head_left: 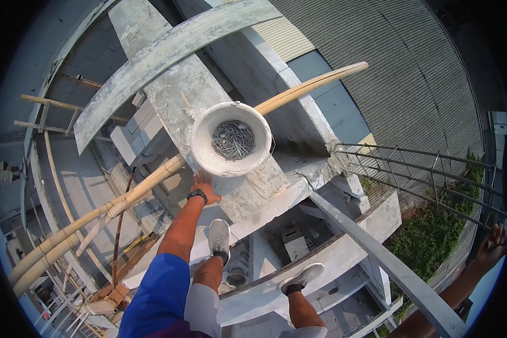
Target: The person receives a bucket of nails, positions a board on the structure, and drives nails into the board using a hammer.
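Standing bucket (230,165), axis upright; left hand (204,190) beside.

I make out a matt, grey-smeared bucket (203,138), dull metal nails (233,139), a rough, crusted board (180,90) whose material I can't tell, a smooth bamboo pole (312,87), ribbed matt roofing (377,50) and a blue cloth sleeve (158,293).

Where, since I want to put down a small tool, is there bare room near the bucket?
The stained grey plank looks mostly bare between the curved grey board and the round whitish bucket of thin grey nails; another patch lies below the bucket, right of the left hand. Crowded: the bucket's lower left, with that hand and a tan bamboo pole.
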Tool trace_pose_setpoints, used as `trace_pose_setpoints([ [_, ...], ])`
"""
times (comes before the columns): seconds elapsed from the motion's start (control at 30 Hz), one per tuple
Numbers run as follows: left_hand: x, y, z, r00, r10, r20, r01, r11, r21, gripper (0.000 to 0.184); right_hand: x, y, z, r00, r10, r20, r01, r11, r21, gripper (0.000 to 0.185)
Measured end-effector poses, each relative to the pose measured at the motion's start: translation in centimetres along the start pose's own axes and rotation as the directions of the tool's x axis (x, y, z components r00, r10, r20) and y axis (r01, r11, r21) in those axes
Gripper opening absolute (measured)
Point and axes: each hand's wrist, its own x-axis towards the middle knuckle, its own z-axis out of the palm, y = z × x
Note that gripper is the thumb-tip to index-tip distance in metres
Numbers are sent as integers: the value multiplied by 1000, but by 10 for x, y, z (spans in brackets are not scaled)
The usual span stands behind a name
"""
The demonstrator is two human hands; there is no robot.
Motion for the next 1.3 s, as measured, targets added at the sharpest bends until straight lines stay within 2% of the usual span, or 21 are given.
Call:
trace_pose_setpoints([
  [0.07, -6, -1, -7, 1000, 23, 5, -22, 998, -57, 106, -3, -18, -32, 989, 33, -143, -41, 998, -57, 29],
  [0.13, -14, -9, -22, 999, 43, 8, -41, 992, -117, 100, -1, -19, -33, 957, 21, -290, -53, 993, -103, 29],
  [0.23, -18, -31, -38, 993, 86, -77, -103, 962, -254, 92, 9, 1, -21, 885, -74, -460, -3, 986, -164, 31],
  [0.27, -21, -38, -43, 991, 120, -52, -129, 954, -270, 90, 7, 0, -14, 848, -107, -518, 1, 979, -202, 32],
  [0.33, -29, -44, -46, 986, 166, -24, -168, 976, -141, 92, -1, -16, -10, 892, -33, -450, -42, 987, -156, 37],
  [0.37, -30, -46, -47, 981, 194, -16, -194, 978, -76, 93, 0, -24, -21, 949, 70, -308, -95, 993, -68, 42],
  [0.43, -32, -44, -52, 983, 183, 15, -181, 979, -91, 94, 1, -23, -13, 982, 141, -129, -138, 990, 30, 51],
  [0.47, -33, -43, -53, 983, 179, 32, -175, 979, -107, 94, -1, -16, -9, 986, 127, -112, -123, 991, 46, 55],
  [0.57, -35, -40, -57, 982, 174, 71, -163, 977, -140, 96, -1, -4, 12, 970, 35, -242, -20, 998, 66, 61],
  [0.6, -35, -40, -60, 982, 172, 82, -159, 977, -145, 96, -4, -3, 20, 934, 37, -355, 0, 995, 101, 60],
  [0.67, -33, -42, -59, 979, 171, 107, -157, 979, -131, 99, -4, 0, 27, 933, 47, -357, -4, 992, 123, 59],
  [0.7, -31, -42, -59, 978, 171, 122, -156, 980, -124, 100, -2, 0, 23, 968, 56, -244, -30, 994, 108, 59],
  [0.77, -28, -42, -59, 978, 161, 131, -148, 983, -104, 102, -9, -5, 12, 986, 74, -150, -58, 992, 109, 60],
  [0.9, -31, -37, -63, 979, 121, 165, -121, 993, -7, 107, -4, 1, 16, 960, 21, -281, 10, 994, 108, 59],
  [1.0, -31, -29, -62, 980, 73, 185, -87, 994, 70, 109, -2, 41, 12, 908, 1, -418, 25, 998, 57, 58],
  [1.1, -25, -24, -44, 987, 42, 155, -50, 997, 54, 112, -4, 87, 5, 845, 14, -534, -11, 1000, 8, 58],
  [1.3, -19, -16, -46, 979, -7, 203, -4, 999, 54, 112, -14, 187, -1, 712, 77, -698, -149, 988, -42, 57],
])
